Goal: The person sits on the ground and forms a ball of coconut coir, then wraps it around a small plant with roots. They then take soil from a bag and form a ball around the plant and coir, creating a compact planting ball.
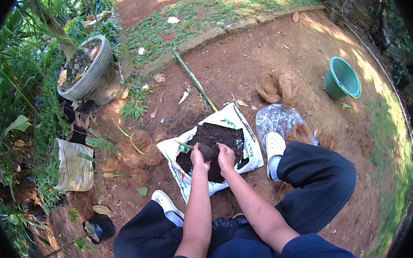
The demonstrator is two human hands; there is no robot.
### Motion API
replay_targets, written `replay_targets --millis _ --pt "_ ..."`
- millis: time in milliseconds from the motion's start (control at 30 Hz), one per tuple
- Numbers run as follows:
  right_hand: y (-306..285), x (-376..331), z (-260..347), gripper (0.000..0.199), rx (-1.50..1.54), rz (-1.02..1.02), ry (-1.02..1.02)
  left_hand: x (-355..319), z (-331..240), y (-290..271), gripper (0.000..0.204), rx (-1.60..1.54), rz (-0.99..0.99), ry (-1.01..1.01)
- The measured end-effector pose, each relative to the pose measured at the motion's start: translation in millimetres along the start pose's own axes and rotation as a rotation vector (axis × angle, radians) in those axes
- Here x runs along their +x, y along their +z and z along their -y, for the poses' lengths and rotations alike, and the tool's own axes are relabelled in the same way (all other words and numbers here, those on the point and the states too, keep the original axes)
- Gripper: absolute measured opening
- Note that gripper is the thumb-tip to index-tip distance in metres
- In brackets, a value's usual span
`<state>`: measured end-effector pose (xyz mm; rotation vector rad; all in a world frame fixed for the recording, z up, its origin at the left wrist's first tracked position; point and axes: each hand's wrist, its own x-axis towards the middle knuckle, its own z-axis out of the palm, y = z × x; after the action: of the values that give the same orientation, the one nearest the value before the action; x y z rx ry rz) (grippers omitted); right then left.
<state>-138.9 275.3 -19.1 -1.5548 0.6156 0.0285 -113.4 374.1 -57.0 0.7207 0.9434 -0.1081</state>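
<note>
Dark soil (pixel 216 134) fills an opened white sack (pixel 250 147) with green print, lying on the ground between my legs. Over the soil, my left hand (pixel 199 158) and my right hand (pixel 226 157) curl in from both sides around a dark clump of soil (pixel 209 152). A short green stem (pixel 184 145) sticks out to the left beside my left hand; whether it runs into the clump is hidden by my fingers.
Brown coconut fibre (pixel 143 151) lies left of the sack, with more fibre (pixel 278 87) beyond it. Clear plastic (pixel 281 118) touches my right shoe. A green bucket (pixel 342 78) stands at right, a large pot (pixel 90 75) at left. A green stick (pixel 195 80) lies behind the sack.
</note>
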Motion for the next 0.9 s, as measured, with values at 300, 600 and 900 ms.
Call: replay_targets --millis 300,600,900 --pt "-1 -42 23 0.062 -0.417 0.31 -0.364 21 1 -4 0.04 0.207 0.036 0.176" --pt "-13 9 42 0.058 -0.013 0.122 -0.093 -34 -10 19 0.031 -0.298 0.293 -0.134" --pt "14 -3 41 0.042 -0.256 -0.211 -0.421 -56 3 33 0.026 -0.091 0.377 -0.13"
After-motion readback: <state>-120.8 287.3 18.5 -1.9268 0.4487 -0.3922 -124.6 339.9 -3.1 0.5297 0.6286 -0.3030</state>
